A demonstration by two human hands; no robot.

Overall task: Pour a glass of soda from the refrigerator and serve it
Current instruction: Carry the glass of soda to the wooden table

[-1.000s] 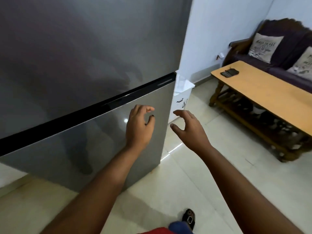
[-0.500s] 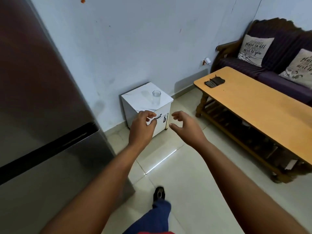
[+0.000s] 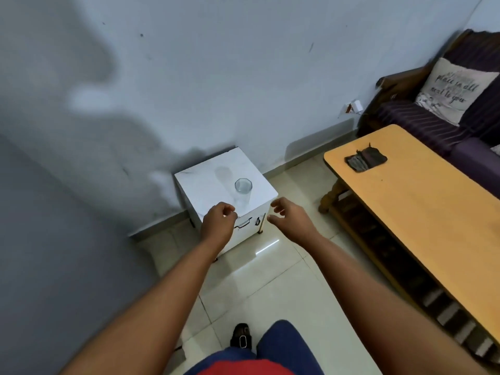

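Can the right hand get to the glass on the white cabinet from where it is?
Probably yes. The right hand is empty and open, just short of the white cabinet, and the glass stands alone near the front edge with nothing between them.

Both hands outstretched, left (image 3: 218, 225) curled, right (image 3: 290, 220) open

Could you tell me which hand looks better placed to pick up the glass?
Probably the left hand: it hovers at the cabinet's near edge just below the glass. The right hand is open but off beyond the cabinet's corner. Both are empty.
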